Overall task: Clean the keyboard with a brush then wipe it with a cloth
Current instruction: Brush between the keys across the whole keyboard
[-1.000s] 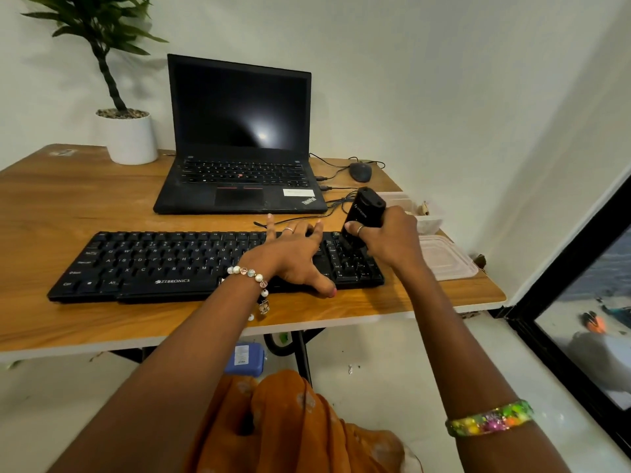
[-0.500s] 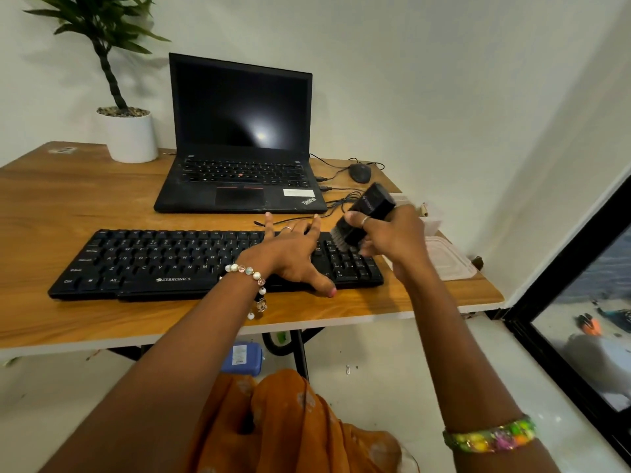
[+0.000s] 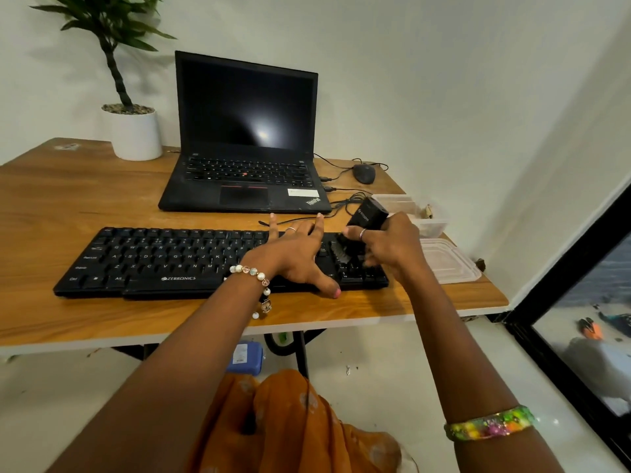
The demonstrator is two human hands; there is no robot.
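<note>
A wide wooden counter [image 3: 51,206] carries an open black laptop [image 3: 246,145] with a dark screen at the back, and a long black keyboard [image 3: 164,257] lying along its front edge. A white pot with a green plant [image 3: 135,131] stands at the far left. The left hand [image 3: 295,254] lies flat with fingers spread, pressing on the keyboard's right half. Just beside it, the right hand [image 3: 392,244] has its fingers wrapped round a black block-handled brush [image 3: 362,223], tilted, its bristles touching the keys at the keyboard's right end. Clear plastic containers [image 3: 447,261] sit at the counter's right edge, and a black mouse [image 3: 364,173] lies behind them.
</note>
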